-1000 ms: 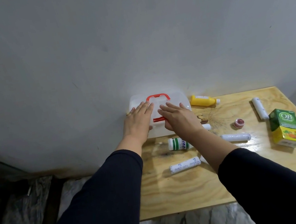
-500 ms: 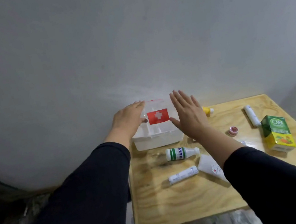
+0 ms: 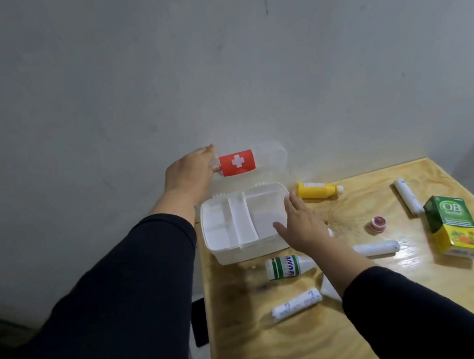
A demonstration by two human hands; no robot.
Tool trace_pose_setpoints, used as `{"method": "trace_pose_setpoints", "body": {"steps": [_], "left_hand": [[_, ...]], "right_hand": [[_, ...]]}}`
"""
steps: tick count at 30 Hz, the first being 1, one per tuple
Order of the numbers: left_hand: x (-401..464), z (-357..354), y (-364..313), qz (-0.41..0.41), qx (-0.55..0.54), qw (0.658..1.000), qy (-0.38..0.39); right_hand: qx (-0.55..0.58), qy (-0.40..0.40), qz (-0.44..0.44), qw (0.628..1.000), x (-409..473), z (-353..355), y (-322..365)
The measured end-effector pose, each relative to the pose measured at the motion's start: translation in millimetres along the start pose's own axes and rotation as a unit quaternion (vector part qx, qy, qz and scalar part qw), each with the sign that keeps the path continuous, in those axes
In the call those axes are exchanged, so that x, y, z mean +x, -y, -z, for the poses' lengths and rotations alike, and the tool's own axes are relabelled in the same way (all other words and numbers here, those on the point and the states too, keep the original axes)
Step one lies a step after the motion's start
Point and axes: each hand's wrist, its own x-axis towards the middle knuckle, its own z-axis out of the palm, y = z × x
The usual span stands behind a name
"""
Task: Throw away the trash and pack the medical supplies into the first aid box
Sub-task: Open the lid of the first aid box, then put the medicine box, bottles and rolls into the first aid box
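The white first aid box (image 3: 219, 255) stands open at the table's far left, its divided tray bare. Its clear lid (image 3: 269, 158) with a red cross label is raised against the wall, and my left hand (image 3: 192, 171) holds the lid's left edge. My right hand (image 3: 300, 222) rests flat, fingers apart, on the box's right front corner. Around it lie a yellow bottle (image 3: 316, 191), a green-and-white bottle (image 3: 286, 266), three white gauze rolls (image 3: 296, 305) (image 3: 375, 249) (image 3: 407, 196), a white tube (image 3: 330, 288) partly under my forearm, a small red-lidded jar (image 3: 378, 222) and a green-yellow carton (image 3: 454, 227).
The wooden table (image 3: 376, 321) stands against a grey wall, its left edge just beside the box. A dark flat object (image 3: 199, 322) lies on the floor at the table's left.
The lid has gone from shut to fully raised, with my left hand following it up. My right hand came off the lid and dropped to the box's right front corner.
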Motion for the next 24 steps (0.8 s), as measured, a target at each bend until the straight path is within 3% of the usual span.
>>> {"method": "trace_pose_setpoints", "body": {"steps": [13,20,24], "left_hand": [[4,-2,-11,0.000,0.004,0.997,-0.074],[-11,9,-54,-0.090,-0.073,0.993,-0.036],[-24,-6,-97,-0.133,-0.093,0.985,0.064]], "right_hand": [[0.015,-0.012,-0.008,1.000,-8,-1,-14],[-0.006,-0.040,-0.027,0.999,-27,40,-28],[-0.004,-0.053,-0.077,0.996,-56,56,-55]]}}
